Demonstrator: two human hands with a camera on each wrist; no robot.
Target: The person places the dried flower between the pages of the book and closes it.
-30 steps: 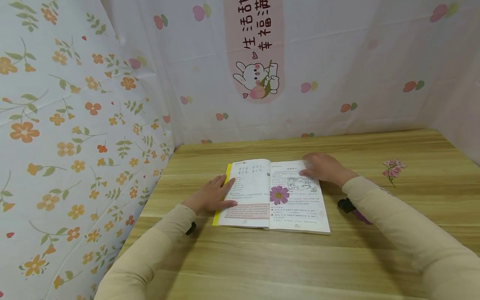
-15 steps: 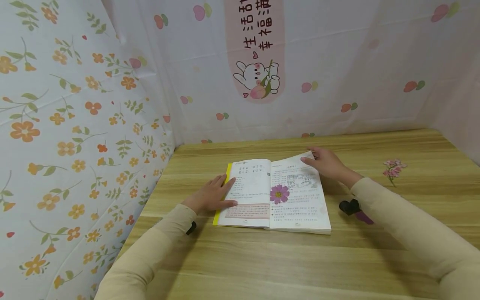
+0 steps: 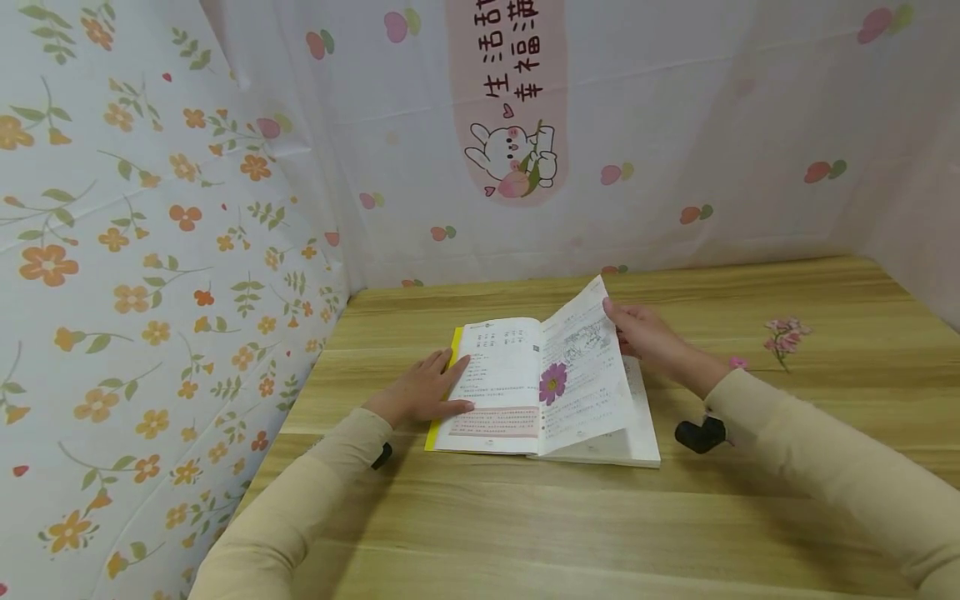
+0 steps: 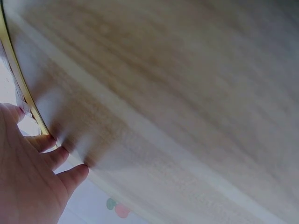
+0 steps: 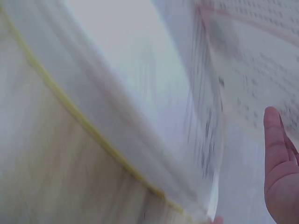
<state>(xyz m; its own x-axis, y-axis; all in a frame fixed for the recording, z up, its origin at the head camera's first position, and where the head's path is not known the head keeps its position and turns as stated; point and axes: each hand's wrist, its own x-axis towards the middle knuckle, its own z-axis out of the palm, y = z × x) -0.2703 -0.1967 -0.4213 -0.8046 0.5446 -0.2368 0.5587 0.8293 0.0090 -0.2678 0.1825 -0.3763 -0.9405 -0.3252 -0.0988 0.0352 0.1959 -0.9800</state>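
An open book (image 3: 495, 383) with a yellow cover edge lies on the wooden table. My left hand (image 3: 422, 392) rests on its left margin, fingers spread; in the left wrist view, the fingertips of that hand (image 4: 37, 172) are along the yellow edge. My right hand (image 3: 648, 333) pinches the outer edge of a right-hand page (image 3: 588, 408), thumb on the printed side. The page stands tilted up, leaving the pages beneath partly bare. A purple flower (image 3: 553, 383) lies on this page near the spine. In the right wrist view the pages (image 5: 140, 70) are blurred.
A sprig of pink blossoms (image 3: 786, 337) lies on the table (image 3: 480, 525) at the right. A small pink thing (image 3: 738, 363) shows beside the right sleeve, partly hidden. A black device (image 3: 701, 433) is under the right wrist. Patterned cloth (image 3: 660, 125) hangs behind and at the left.
My right hand has taken the page's upper outer corner, lifted it and drawn it leftward. The page and the flower on it now tilt. My left hand has stayed put.
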